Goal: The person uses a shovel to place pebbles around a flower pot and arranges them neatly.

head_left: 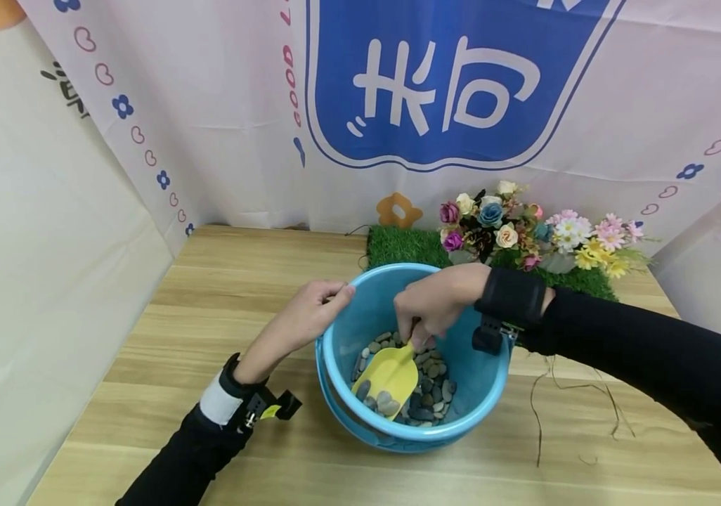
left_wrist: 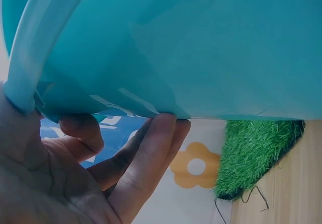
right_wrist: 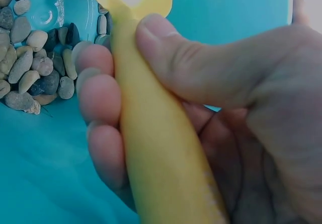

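Note:
A blue plastic bucket (head_left: 479,404) stands on the table with smooth pebbles (head_left: 434,390) across its bottom. My left hand (head_left: 310,313) holds the bucket's rim at the left, thumb over the edge; its fingers (left_wrist: 141,173) lie against the outer wall in the left wrist view. Inside the bucket, my right hand (head_left: 433,302) grips the handle of a yellow toy shovel (head_left: 392,372). Several grey pebbles (head_left: 386,403) lie on the shovel's blade. In the right wrist view, the thumb (right_wrist: 176,53) presses along the yellow handle (right_wrist: 156,148) and the fingers curl round its other side.
Behind the bucket lies a green artificial grass mat (head_left: 405,246) with artificial flowers (head_left: 493,225) on it. Thin brown strings (head_left: 578,386) lie to the right on the wooden table (head_left: 259,281). A printed cloth (head_left: 240,140) hangs along the back.

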### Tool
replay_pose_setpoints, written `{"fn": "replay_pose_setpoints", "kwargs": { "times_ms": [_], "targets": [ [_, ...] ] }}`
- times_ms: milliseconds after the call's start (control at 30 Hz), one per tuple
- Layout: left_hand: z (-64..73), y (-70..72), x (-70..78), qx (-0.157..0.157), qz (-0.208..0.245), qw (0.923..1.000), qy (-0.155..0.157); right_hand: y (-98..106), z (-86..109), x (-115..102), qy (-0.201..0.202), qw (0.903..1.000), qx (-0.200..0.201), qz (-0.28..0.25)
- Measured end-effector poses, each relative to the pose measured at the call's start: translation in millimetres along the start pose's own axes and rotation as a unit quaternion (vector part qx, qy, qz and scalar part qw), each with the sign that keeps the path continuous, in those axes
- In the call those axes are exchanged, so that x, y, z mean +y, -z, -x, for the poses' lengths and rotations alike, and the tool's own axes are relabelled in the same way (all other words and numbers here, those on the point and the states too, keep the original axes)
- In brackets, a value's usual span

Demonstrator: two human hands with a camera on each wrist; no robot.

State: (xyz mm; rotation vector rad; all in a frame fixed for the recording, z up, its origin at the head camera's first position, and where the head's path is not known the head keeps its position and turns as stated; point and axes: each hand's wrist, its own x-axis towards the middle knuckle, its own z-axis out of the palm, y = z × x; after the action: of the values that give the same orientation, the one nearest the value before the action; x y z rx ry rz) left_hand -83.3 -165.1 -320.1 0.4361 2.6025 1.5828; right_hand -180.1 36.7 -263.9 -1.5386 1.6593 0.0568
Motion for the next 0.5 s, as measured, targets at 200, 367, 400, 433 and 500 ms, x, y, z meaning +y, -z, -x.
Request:
{"fn": "replay_pose_setpoints", "kwargs": {
  "times_ms": [200, 367, 400, 433, 500],
  "targets": [
    [-0.5, 0.3, -0.6, -0.001, 0.0, 1.0, 0.004, 1, 2.8, 0, 0.016, 0.9998, -0.005, -0.007],
    [-0.8, 0.1, -0.7, -0.002, 0.002, 1.0, 0.007, 4, 7.7, -1, 0.028, 0.9995, -0.01, -0.013],
    [-0.7, 0.2, -0.8, -0.002, 0.001, 1.0, 0.007, 5, 9.2, -1, 0.028, 0.9994, -0.011, -0.016],
    [-0.6, 0.3, -0.7, -0.001, 0.001, 1.0, 0.008, 5, 10.7, -1, 0.029, 0.9993, -0.011, -0.019],
    [-0.5, 0.3, -0.6, -0.001, 0.0, 1.0, 0.008, 6, 13.6, 0, 0.031, 0.9991, -0.012, -0.026]
  ]
}}
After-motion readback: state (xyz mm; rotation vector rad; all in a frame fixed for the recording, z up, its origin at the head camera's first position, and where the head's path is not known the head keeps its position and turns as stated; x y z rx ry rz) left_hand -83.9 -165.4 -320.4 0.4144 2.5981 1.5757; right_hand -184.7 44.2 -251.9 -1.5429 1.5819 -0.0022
